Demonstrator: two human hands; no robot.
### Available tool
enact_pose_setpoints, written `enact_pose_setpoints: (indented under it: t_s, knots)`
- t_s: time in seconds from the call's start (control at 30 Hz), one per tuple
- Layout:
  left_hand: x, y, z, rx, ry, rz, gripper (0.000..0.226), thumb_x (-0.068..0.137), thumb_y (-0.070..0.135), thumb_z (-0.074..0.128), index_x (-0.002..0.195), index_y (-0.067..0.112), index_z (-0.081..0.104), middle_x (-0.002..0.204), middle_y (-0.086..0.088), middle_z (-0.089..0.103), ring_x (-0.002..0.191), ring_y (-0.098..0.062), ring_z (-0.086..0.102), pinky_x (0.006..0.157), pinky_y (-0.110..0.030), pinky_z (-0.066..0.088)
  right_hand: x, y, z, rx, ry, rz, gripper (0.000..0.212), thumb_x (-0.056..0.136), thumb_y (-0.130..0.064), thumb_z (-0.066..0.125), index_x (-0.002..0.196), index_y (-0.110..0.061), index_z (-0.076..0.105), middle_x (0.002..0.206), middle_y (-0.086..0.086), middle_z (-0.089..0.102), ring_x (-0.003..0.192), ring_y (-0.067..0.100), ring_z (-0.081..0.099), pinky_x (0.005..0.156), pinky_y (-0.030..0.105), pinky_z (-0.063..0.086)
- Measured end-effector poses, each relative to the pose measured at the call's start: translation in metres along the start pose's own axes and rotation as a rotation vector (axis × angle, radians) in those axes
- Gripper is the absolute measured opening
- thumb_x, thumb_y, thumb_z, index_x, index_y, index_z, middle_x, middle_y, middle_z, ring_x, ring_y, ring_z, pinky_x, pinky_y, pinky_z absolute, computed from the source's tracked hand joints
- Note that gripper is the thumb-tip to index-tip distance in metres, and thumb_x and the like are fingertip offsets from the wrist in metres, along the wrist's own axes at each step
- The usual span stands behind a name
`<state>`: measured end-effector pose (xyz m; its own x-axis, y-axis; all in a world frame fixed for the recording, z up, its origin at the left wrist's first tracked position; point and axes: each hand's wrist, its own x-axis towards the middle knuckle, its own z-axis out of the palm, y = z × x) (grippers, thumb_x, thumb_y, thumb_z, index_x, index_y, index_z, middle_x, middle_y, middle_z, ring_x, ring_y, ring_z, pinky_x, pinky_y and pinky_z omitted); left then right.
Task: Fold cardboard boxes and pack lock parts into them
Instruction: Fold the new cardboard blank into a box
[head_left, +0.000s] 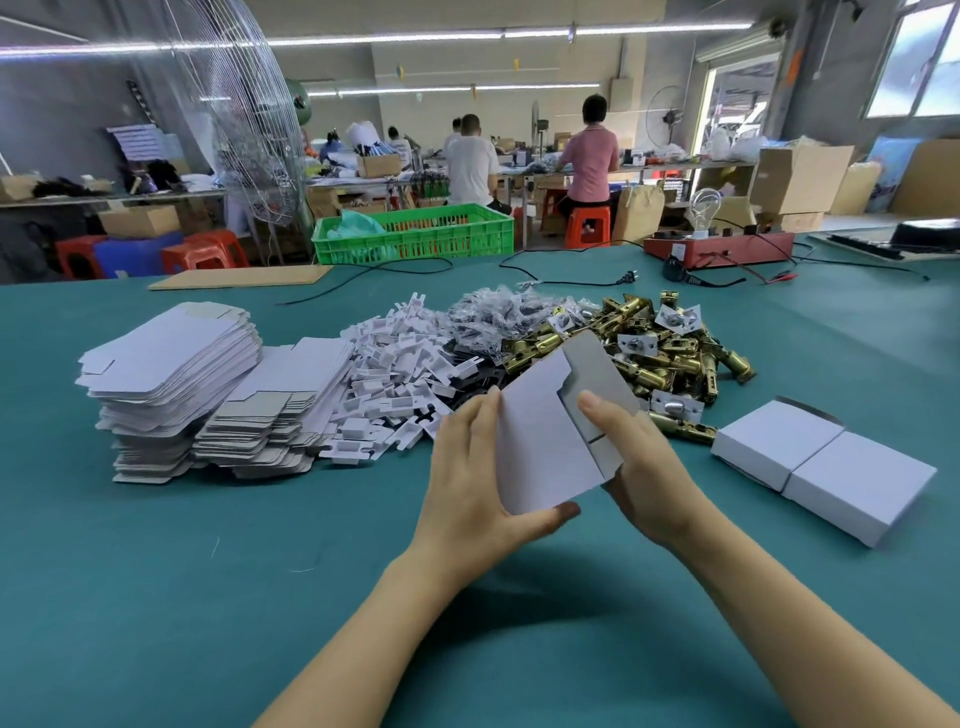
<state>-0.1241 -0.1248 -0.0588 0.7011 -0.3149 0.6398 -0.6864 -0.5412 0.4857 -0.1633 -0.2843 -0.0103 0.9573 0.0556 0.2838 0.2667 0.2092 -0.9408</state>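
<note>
Both grips are on one flat box blank (545, 441), held up just above the desk (156, 597) in the near middle: the left hand (467, 478) clasps its left edge with fingers behind and thumb under the near corner, while the right hand (639, 457) holds the right edge with its thumb pressed on the grey flap. Its long axis tilts from near-left to far-right, so the grey flap lies on the right hand's side. That hand looks best placed for folding, with the brass latches (670, 353) just beyond.
</note>
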Motion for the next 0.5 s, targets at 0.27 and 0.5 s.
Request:
enact_pose_setpoints:
  t_s: [0.27, 0.5]
  knots:
    - [0.005, -0.012, -0.002, 0.215, 0.141, 0.141, 0.112, 0.056, 0.057, 0.078, 0.141, -0.003, 0.037, 0.135, -0.016, 0.043, 0.124, -0.028, 0.035, 0.098, -0.067, 0.042, 0.004, -0.001, -0.018, -0.229, 0.076, -0.122, 0.025, 0.084, -0.002, 0.067, 0.096, -0.024, 0.069, 0.087, 0.002, 0.069, 0.078, 0.017, 0.062, 0.068, 0.033, 0.049]
    - [0.007, -0.018, -0.006, 0.4, 0.126, 0.252, 0.112, 0.054, 0.06, 0.078, 0.139, 0.001, 0.035, 0.131, -0.015, 0.045, 0.122, -0.03, 0.04, 0.106, -0.058, 0.036, 0.006, -0.001, -0.026, -0.463, 0.09, -0.145, 0.048, 0.077, -0.008, 0.078, 0.112, -0.034, 0.059, 0.102, -0.014, 0.068, 0.091, 0.009, 0.066, 0.071, 0.023, 0.055]
